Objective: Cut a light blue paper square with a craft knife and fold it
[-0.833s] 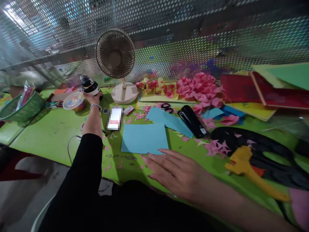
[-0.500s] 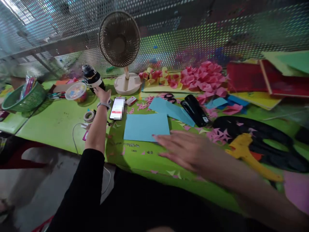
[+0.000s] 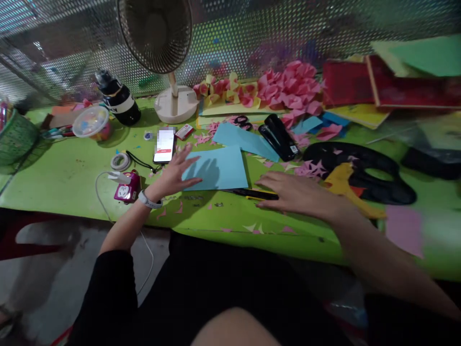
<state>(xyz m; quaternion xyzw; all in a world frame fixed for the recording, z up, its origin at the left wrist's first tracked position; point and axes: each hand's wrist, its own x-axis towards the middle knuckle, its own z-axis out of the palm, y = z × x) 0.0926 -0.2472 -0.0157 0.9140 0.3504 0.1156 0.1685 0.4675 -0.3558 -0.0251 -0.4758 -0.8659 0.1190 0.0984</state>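
My left hand point(image 3: 176, 175) is spread over the left part of a light blue sheet of paper point(image 3: 226, 168), with its shadow on the sheet. Fingers apart, it holds nothing. On the right, my right hand point(image 3: 291, 192) is stretched out low over the green table. A slim black and yellow tool point(image 3: 254, 193), perhaps a craft knife, lies along the sheet's near edge, its end between my right thumb and fingers, which are not closed on it. Beyond the sheet are another blue piece of paper point(image 3: 245, 139) and a black stapler point(image 3: 279, 137).
A phone point(image 3: 164, 144), tape roll point(image 3: 120, 161) and purple power socket point(image 3: 127, 187) lie to the left. Behind stand a black bottle point(image 3: 120, 103), tub point(image 3: 91, 124) and fan point(image 3: 176, 103). A yellow glue gun point(image 3: 344, 185) rests by a black palette point(image 3: 399, 185); pink scraps are scattered around.
My left hand has left the black bottle and come right and nearer, over the blue sheet. The bottle stays standing. The slim tool now shows by my right hand; the view has shifted.
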